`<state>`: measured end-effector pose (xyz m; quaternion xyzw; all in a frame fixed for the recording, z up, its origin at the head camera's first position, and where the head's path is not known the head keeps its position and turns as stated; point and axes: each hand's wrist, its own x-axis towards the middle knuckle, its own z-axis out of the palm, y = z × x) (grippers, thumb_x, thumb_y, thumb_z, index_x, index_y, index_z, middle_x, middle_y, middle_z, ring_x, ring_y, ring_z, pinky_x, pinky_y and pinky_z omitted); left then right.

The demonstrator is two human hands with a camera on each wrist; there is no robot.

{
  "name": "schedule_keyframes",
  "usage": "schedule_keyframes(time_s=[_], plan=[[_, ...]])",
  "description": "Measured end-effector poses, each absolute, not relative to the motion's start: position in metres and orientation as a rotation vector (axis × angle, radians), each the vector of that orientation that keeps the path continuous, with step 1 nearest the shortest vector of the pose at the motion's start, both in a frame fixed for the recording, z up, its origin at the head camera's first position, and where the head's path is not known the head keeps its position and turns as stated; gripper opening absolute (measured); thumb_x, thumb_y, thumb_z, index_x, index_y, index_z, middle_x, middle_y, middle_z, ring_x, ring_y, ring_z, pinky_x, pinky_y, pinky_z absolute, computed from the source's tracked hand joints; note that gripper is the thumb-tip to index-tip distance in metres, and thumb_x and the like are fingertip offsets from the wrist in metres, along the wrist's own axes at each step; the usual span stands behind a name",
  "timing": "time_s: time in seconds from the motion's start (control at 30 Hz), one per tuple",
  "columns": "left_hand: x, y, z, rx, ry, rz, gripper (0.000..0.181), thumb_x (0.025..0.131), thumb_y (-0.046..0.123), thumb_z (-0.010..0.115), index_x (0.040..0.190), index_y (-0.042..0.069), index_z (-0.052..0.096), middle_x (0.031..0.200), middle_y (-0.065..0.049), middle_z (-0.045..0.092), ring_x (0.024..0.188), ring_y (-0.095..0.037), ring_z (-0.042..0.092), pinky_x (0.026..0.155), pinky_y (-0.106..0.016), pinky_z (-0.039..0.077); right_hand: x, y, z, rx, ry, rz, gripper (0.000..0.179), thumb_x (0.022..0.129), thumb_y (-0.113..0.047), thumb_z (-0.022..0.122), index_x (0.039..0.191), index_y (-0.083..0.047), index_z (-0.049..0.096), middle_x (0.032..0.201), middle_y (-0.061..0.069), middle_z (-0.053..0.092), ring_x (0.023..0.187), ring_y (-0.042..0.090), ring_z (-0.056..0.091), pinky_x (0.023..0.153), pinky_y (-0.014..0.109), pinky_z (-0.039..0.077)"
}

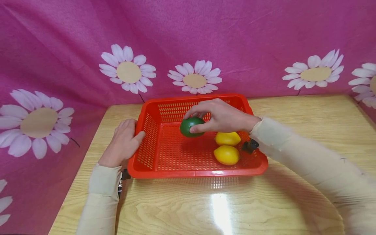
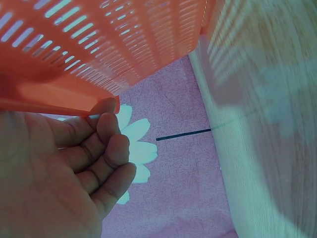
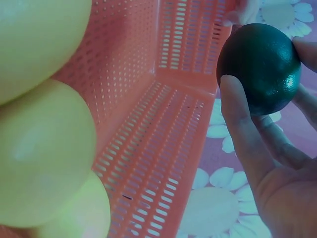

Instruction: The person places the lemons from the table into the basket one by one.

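Note:
A red plastic basket (image 1: 185, 173) with slotted walls stands on the table. My right hand (image 1: 220, 116) pinches a green lime (image 1: 191, 127) between thumb and fingers, held above the basket's floor; the right wrist view shows the same lime (image 3: 260, 69) in the fingertips. At the basket's left side, my left hand (image 1: 123, 140) grips the rim, thumb over the top edge. From below, the left wrist view shows that hand's bent fingers (image 2: 116, 148) by the rim, its thumb hidden. Two yellow lemons (image 1: 227, 155) lie at the basket's right end; a third lemon (image 3: 79, 208) appears in the right wrist view.
Under the basket is a light wood-grain table (image 1: 176, 209) with a glossy reflection near the front. A pink cloth (image 1: 249, 39) printed with white daisies hangs behind it and along the left. Dark wrist-worn devices (image 1: 250, 146) sit close to the basket's sides.

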<state>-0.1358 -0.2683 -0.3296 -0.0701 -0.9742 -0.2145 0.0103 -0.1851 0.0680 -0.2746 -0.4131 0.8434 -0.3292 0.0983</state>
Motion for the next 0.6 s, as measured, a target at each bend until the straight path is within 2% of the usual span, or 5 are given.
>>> schedule_keyframes(time_s=[0.23,0.6], plan=[[-0.136,-0.268,-0.33,-0.217,-3.038,-0.67,0.035,0.1,0.026,0.046,0.118,-0.002,0.056,0.107,-0.017,0.06,0.106,-0.035,0.049,0.096,-0.05,0.036,-0.184,0.061,-0.284,-1.232,2.463,-0.921,0.038,0.089,-0.037,0.08,0.125,-0.026,0.071,0.121,-0.008,0.073,0.108,0.013,0.067,0.095,0.036,0.057],[-0.135,-0.268,-0.329,-0.217,-3.037,-0.677,0.035,0.1,0.026,0.046,0.118,-0.002,0.056,0.106,-0.017,0.06,0.106,-0.035,0.049,0.096,-0.051,0.036,-0.18,0.055,-0.295,-1.229,2.425,-0.881,0.039,0.087,-0.038,0.082,0.123,-0.027,0.072,0.118,-0.007,0.074,0.107,0.015,0.067,0.092,0.04,0.058]])
